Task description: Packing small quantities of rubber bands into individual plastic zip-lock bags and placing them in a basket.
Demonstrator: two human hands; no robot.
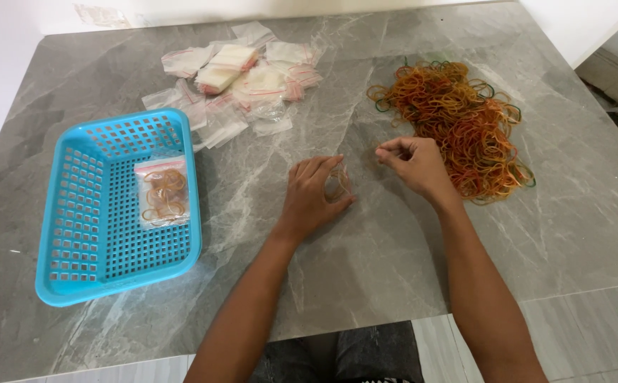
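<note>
At a grey table, the left hand grips a small clear bag while the right hand pinches rubber bands beside the pile; loosely held bands could spring away.

Small clear bag: lying mostly hidden under left hand, contents too blurred to tell. Rubber band pile: near edge partly covered by right hand. Both forearms running off bottom edge. Worktop corners cut off at frame edges.
</note>
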